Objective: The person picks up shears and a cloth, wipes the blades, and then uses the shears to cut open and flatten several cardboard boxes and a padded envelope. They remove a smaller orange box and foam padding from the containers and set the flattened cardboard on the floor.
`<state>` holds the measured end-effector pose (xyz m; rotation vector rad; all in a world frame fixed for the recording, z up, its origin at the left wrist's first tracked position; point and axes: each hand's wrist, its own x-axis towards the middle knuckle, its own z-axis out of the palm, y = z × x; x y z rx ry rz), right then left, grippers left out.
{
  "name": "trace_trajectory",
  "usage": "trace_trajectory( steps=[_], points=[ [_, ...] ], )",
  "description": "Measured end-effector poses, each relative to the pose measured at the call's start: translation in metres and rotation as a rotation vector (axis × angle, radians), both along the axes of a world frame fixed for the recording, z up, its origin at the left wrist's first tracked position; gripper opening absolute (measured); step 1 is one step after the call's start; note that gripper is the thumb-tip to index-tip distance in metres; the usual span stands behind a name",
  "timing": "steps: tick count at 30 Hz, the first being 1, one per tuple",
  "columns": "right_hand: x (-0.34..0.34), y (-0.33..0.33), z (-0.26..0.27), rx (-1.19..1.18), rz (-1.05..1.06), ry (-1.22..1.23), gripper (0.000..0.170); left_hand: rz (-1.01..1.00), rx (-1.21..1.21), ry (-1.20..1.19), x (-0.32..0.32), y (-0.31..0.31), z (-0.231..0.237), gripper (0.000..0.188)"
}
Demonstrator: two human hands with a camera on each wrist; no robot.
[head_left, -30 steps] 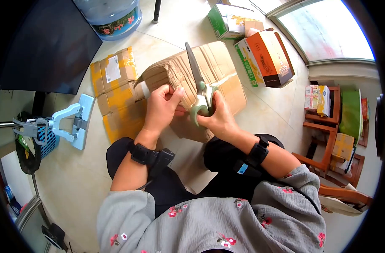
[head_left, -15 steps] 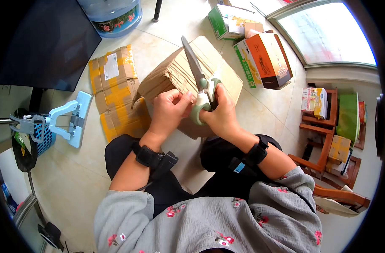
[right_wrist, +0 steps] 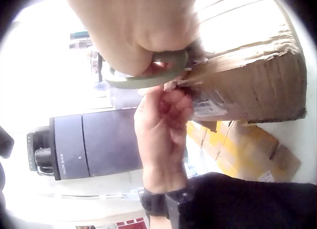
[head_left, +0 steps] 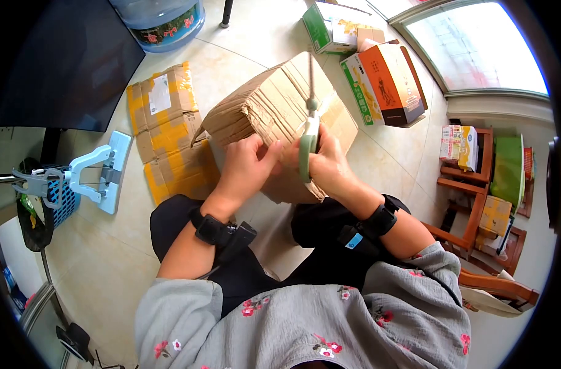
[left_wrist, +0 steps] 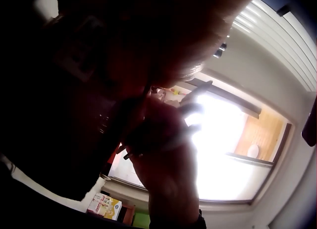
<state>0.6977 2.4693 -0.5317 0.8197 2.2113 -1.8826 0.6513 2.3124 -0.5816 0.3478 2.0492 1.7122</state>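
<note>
A creased brown cardboard box point(head_left: 271, 101) stands tilted in front of the person's knees. The right hand point(head_left: 335, 165) grips green-and-white scissors point(head_left: 309, 132) by the handles, the blades edge-on and pointing away over the box top. Thumb and curled fingers of the left hand point(head_left: 246, 167) pinch the near edge of the box, close beside the scissors' handles. In the right wrist view, a green handle loop point(right_wrist: 133, 82) encloses right-hand fingers, and the left hand point(right_wrist: 166, 122) is at the box's end. The left wrist view is mostly dark.
A flattened, yellow-taped carton point(head_left: 166, 132) lies on the floor to the left, near a light-blue mop head point(head_left: 114, 173). An orange-and-black box point(head_left: 391, 83) and a green-and-white box point(head_left: 335, 31) stand at the right. A water bottle point(head_left: 166, 27) is at the back.
The box has tipped up and turned. The scissors have swung from leaning left to pointing straight away, now edge-on, with the right hand a little farther right. The left hand stays at the box edge.
</note>
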Motion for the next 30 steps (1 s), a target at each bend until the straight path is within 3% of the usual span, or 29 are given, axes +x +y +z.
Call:
trace_trajectory(
  steps=[5, 9, 12, 14, 18, 19, 23, 26, 28, 30],
  points=[
    [-0.010, 0.046, -0.012, 0.195, -0.090, 0.124, 0.020, -0.046, 0.083, -0.202, -0.008, -0.015, 0.009, 0.030],
    [-0.012, 0.077, -0.001, -0.040, -0.180, 0.214, 0.018, -0.026, 0.145, -0.262, -0.010, -0.015, 0.003, 0.032],
    [-0.006, 0.068, -0.005, -0.005, -0.233, 0.087, 0.016, 0.038, 0.210, -0.291, -0.010, -0.011, 0.001, 0.030],
    [-0.002, 0.081, -0.002, -0.079, -0.331, 0.220, 0.020, 0.128, 0.269, -0.322, -0.011, -0.015, -0.001, 0.030],
    [0.006, 0.095, 0.015, -0.208, -0.454, 0.242, 0.016, 0.233, 0.314, -0.324, -0.008, -0.007, 0.000, 0.031],
    [0.007, 0.085, 0.017, -0.250, -0.441, 0.241, 0.015, 0.198, 0.196, -0.276, -0.009, -0.008, 0.006, 0.025],
    [0.013, 0.063, 0.017, -0.437, -0.292, 0.188, 0.016, 0.345, -0.411, 0.467, -0.014, -0.006, 0.014, 0.023],
    [0.015, 0.047, 0.022, -0.475, -0.246, 0.129, 0.012, 0.159, -0.608, 1.088, -0.011, 0.012, 0.043, 0.030],
    [0.019, 0.041, 0.017, -0.532, -0.207, 0.047, 0.012, -0.231, -0.608, 0.853, -0.009, 0.025, 0.035, 0.048],
    [0.024, 0.033, 0.015, -0.499, -0.165, 0.022, 0.017, -0.322, -0.882, 0.830, -0.019, 0.038, 0.024, 0.061]
  ],
)
